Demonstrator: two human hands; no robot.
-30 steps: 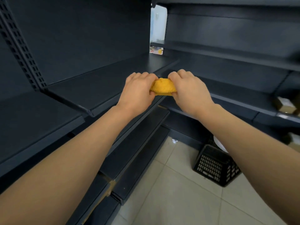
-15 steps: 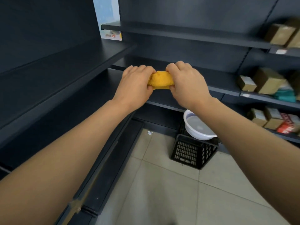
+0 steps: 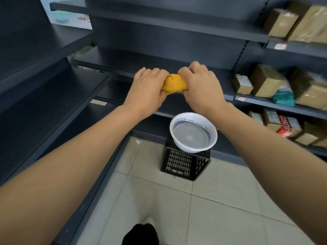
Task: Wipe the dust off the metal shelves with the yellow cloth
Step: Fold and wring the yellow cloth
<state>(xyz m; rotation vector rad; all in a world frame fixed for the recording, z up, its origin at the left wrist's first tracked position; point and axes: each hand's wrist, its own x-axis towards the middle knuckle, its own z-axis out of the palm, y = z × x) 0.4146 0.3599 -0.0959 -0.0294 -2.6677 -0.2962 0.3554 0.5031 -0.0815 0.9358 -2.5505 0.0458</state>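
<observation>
Yellow cloth (image 3: 174, 84), bunched tight, before dark metal shelves (image 3: 177, 68).

Head-worn camera looks forward and down at the metal shelves (image 3: 177, 26).

The yellow cloth (image 3: 174, 84) looks soft and fuzzy. The metal shelves (image 3: 159, 23) are matt. At six o'clock the white plastic bowl (image 3: 193, 149) shines (the floor tiles (image 3: 221, 209) too), on a black plastic crate (image 3: 184, 165).

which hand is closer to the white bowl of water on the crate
Right. The right hand grips the yellow cloth almost directly above the white bowl in this view. The left hand grips the cloth's other end, above and off to the bowl's left.
</observation>
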